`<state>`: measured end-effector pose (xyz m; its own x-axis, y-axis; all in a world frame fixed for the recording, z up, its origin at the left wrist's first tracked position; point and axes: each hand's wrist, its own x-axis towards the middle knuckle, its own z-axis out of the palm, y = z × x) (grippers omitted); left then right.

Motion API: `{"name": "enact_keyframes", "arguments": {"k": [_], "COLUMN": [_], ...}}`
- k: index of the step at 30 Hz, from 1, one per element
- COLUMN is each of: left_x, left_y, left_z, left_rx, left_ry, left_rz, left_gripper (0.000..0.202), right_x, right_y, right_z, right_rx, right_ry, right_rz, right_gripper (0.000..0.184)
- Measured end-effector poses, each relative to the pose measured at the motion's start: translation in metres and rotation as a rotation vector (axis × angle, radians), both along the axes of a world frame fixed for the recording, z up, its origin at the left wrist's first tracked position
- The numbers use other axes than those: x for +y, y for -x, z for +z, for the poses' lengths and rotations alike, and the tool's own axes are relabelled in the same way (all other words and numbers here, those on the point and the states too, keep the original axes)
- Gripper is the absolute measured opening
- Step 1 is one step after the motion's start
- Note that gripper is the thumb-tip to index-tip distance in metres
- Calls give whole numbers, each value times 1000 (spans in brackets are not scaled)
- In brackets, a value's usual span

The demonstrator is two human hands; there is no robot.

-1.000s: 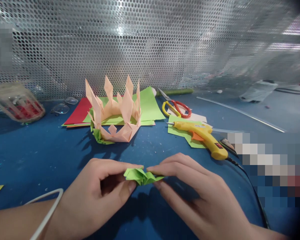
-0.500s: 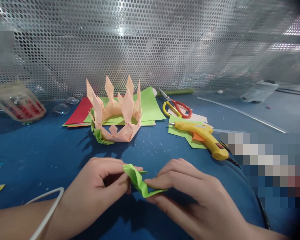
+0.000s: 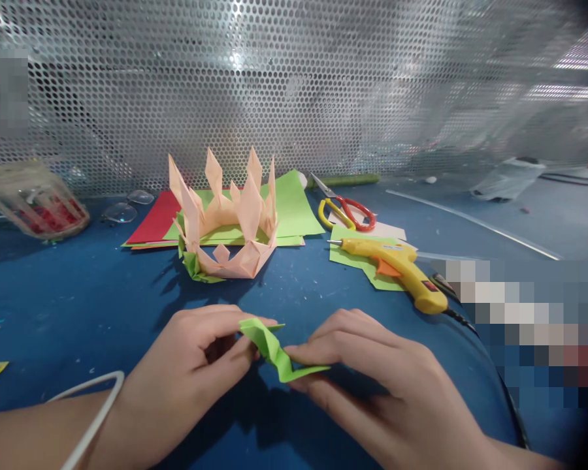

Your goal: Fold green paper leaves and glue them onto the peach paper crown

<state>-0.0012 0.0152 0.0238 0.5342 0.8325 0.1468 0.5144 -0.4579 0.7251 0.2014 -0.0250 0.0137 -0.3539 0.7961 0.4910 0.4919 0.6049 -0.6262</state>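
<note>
From my station I see the blue desk (image 3: 102, 287). Beyond the left hand (image 3: 196, 365) stands the paper crown (image 3: 249, 212), already in shape. Beyond the right hand (image 3: 382, 372), the glue gun (image 3: 402, 260) lies untouched. Each hand pinches one end of the green folded paper (image 3: 273, 354), held between them. It is already creased but not joined to the crown, whose base, beyond the left hand, has a green trim (image 3: 192, 266). I judge the work partly done.
</note>
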Motion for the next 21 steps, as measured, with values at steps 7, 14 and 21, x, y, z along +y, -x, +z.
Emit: {"name": "enact_keyframes", "arguments": {"k": [7, 14, 21], "left_x": [-1, -5, -5], "left_y": [0, 2, 1], "left_z": [-3, -5, -2], "left_rx": [127, 146, 11], "left_ry": [-32, 25, -28], "left_rz": [-20, -42, -11], "left_gripper": [30, 28, 31], "right_x": [3, 2, 4], "right_y": [0, 1, 4], "right_z": [-1, -3, 1], "right_rx": [7, -13, 143], "right_ry": [-7, 17, 246], "right_rz": [9, 35, -33], "right_gripper": [15, 7, 9]}}
